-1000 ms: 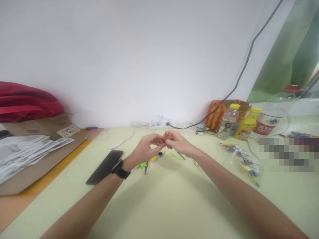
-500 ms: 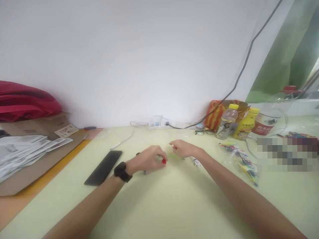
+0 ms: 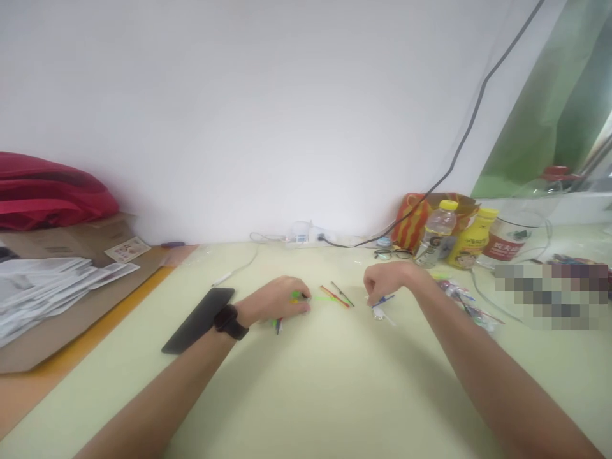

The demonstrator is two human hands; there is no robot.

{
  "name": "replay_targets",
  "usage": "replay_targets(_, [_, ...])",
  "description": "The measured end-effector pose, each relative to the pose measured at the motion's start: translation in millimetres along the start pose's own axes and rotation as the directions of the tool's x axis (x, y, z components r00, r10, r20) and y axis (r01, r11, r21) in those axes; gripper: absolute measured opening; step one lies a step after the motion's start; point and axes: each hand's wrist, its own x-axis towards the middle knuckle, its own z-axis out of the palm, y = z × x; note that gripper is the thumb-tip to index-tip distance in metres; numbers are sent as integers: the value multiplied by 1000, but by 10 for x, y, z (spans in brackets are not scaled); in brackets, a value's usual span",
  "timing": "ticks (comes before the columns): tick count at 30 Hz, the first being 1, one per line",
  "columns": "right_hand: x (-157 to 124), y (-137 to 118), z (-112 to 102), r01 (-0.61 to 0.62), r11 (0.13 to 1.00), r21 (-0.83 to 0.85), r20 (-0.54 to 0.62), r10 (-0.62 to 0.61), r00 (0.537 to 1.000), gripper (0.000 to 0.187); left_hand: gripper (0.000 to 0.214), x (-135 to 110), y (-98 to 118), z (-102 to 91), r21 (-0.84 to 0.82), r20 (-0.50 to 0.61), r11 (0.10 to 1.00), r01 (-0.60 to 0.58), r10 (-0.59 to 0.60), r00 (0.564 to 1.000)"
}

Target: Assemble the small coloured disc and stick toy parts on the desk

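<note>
My left hand (image 3: 277, 298), with a black watch on its wrist, rests on the pale green table (image 3: 315, 389) with fingers curled over small coloured pieces; a green bit (image 3: 296, 296) shows at its fingertips. My right hand (image 3: 385, 278) is closed in a pinch around a thin blue stick (image 3: 384, 299) just above the table. Between the hands lie a red stick (image 3: 329, 294) and a dark green stick (image 3: 342, 293). A small white piece (image 3: 379, 312) lies under my right hand.
A black phone (image 3: 198, 319) lies left of my left hand. Bottles (image 3: 437, 241) and a clear bag of coloured sticks (image 3: 466, 305) stand at the right. A power strip (image 3: 306, 239) sits by the wall. Papers (image 3: 43, 290) and a red bag (image 3: 48, 191) are at the left.
Both hands came down from holding a red stick together. My left hand moved onto the small pieces; my right hand shifted right and now pinches a blue stick. The red stick lies on the table.
</note>
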Motion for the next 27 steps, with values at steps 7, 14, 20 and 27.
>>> replay_targets(7, [128, -102, 94, -68, 996, -54, 67, 72, 995, 16, 32, 7, -55, 14, -3, -26, 1000, 0, 0, 1000])
replay_targets(14, [106, -56, 56, 15, 1000, 0, -99, -15, 995, 11, 41, -5, -112, -62, -20, -204, 1000, -15, 10, 979])
replay_targets(20, [79, -138, -11, 172, 976, 130, -321, -123, 939, 10, 32, 25, 74, -120, -82, -333, 988, -129, 95, 938])
replay_targets(27, [173, -455, 123, 492, 645, 584, -442, -256, 860, 24, 30, 5, 333, -85, -170, -383, 962, -215, 137, 914])
